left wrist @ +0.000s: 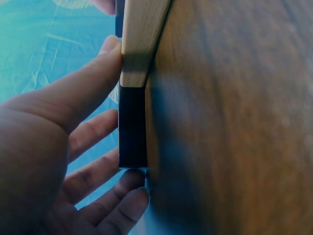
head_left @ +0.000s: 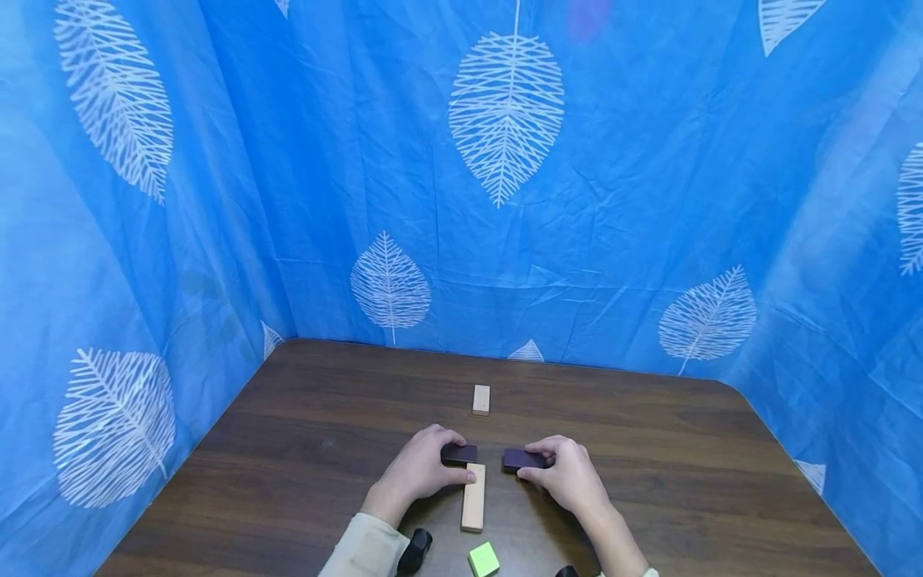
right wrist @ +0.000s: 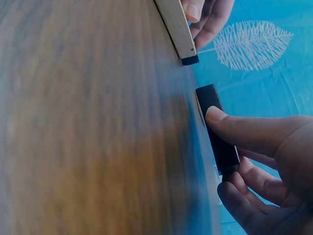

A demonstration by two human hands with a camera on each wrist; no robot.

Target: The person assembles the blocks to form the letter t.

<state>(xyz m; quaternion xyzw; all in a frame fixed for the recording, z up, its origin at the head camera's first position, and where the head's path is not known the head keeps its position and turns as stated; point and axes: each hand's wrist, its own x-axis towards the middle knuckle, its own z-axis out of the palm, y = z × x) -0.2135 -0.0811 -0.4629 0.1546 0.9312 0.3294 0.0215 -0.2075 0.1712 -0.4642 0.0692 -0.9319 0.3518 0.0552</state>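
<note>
My left hand [head_left: 421,466] curls around a dark rectangular block [head_left: 459,454] lying crosswise on the table. Its thumb rests against the near end of a long pale wooden block [head_left: 473,506], which points toward me and meets the dark one. In the left wrist view, the dark block [left wrist: 132,128] abuts the pale block's end, fingers along its far side. Across a short gap, my right hand [head_left: 574,473] pinches a second, dark purple block [head_left: 521,460] between thumb and fingers. The right wrist view shows my thumb flat on this block's [right wrist: 222,144] side.
A small pale wooden block [head_left: 481,398] lies farther back, beyond both hands. Close to me is a bright green cube [head_left: 484,558]. The brown wood-grain table [head_left: 649,433] is bordered by a blue leaf-patterned curtain [head_left: 613,200] behind and at both sides.
</note>
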